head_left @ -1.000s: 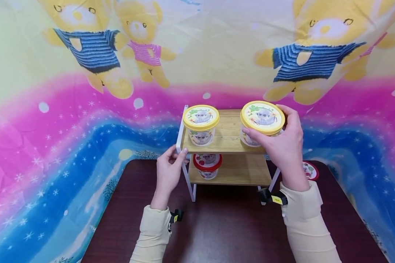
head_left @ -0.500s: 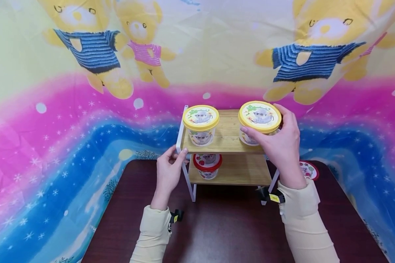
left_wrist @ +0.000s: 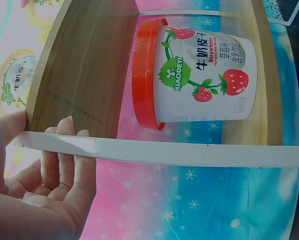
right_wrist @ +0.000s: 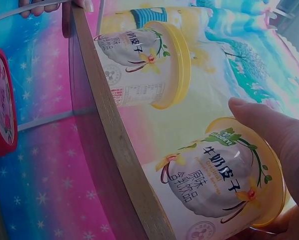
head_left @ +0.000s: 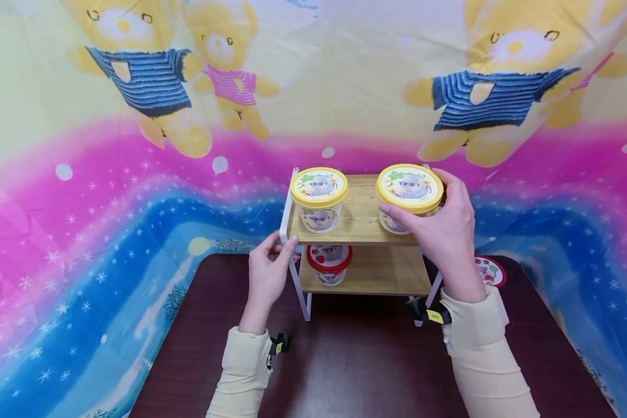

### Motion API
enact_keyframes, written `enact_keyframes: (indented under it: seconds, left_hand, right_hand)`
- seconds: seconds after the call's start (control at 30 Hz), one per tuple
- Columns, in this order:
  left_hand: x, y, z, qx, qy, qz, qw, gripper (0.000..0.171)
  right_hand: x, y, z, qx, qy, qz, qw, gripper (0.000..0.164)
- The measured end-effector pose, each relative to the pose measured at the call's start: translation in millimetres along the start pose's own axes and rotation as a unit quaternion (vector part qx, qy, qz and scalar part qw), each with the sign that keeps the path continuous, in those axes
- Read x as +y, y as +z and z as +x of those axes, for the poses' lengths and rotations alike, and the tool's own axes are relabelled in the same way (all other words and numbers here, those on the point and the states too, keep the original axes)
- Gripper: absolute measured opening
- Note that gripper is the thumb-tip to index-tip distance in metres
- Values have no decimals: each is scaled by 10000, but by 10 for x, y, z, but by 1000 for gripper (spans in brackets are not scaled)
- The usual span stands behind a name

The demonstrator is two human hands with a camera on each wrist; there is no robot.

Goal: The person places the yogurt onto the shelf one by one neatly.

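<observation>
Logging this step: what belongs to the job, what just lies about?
Apparently the job's:
yellow-lidded tub, in the right hand
rack, gripped by the left hand

Untouched, perhaps lying about:
second yellow-lidded tub
red-lidded tub, lower shelf
red-rimmed lid, right
backdrop

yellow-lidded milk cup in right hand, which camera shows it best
Right wrist: the yellow-lidded milk cup is large, label readable. Head view shows its lid and some side, the right hand covering part; left wrist, apparently just a cut-off lid.
</observation>
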State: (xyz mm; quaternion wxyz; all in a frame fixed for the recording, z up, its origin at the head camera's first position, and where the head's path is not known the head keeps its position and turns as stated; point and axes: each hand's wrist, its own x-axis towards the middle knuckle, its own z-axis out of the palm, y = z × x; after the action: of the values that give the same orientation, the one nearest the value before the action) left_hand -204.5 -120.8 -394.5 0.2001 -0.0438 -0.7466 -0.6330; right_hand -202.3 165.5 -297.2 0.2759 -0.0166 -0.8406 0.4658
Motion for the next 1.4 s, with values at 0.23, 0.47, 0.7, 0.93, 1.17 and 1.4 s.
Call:
enact_keyframes:
  seconds: [0.23, 0.47, 0.7, 0.93, 1.17, 1.4]
  left_hand:
    - [4, -1, -5, -3, 27, -36, 10000, 36]
    - [-1, -1, -9, -30, 26, -58, 10000, 38]
    - [-5, 1, -14, -45, -49, -117, 9999, 38]
    - [13, -4, -9, -25, -32, -42, 10000, 38]
    - [3, 0, -1, -21, 14, -25, 10000, 38]
    - [-1, 1, 0, -13, 29, -49, 10000, 37]
  right_hand:
    - [-8, 1, 20, -54, 21, -132, 9999, 104]
    - [-1, 9, 32, -132, 39, -234, 9996, 105]
    - [6, 19, 34, -184, 52, -251, 9995, 106]
    - [8, 21, 41, -218, 4, -309, 9993, 105]
    - [12, 24, 50, -243, -11, -327, 9992, 107]
    - [1, 10, 65, -395, 128, -378, 9984, 109]
